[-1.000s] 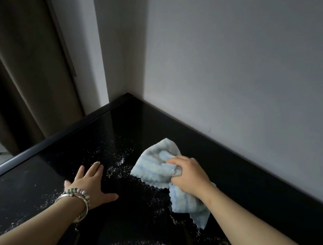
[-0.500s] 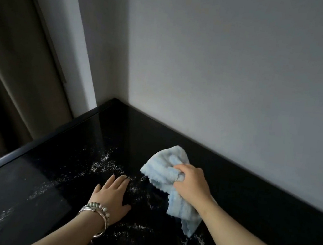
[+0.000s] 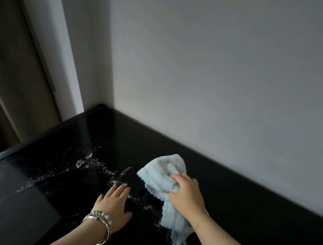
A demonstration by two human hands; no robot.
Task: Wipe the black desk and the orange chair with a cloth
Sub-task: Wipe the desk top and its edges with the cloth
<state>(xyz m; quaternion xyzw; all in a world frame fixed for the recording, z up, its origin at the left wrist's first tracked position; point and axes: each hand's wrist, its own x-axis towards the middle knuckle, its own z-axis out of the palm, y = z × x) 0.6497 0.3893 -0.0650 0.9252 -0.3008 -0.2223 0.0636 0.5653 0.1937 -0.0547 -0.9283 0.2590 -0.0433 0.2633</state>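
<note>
Right now my right hand is gripping the bunched light-blue cloth w/ curled fingers, pressing it on the black worktop, lower center-right of frame. My left hand is resting flat, fingers straight, just left of it, among white powder specks.

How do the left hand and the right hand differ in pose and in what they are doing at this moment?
The left hand lies flat with straight fingers on the black desk; the right hand has curled fingers bunching the light blue cloth. The left hand holds nothing; the right hand grips the cloth. The left wrist wears bracelets; the right wrist is bare. Both are down at the desk top.
</note>
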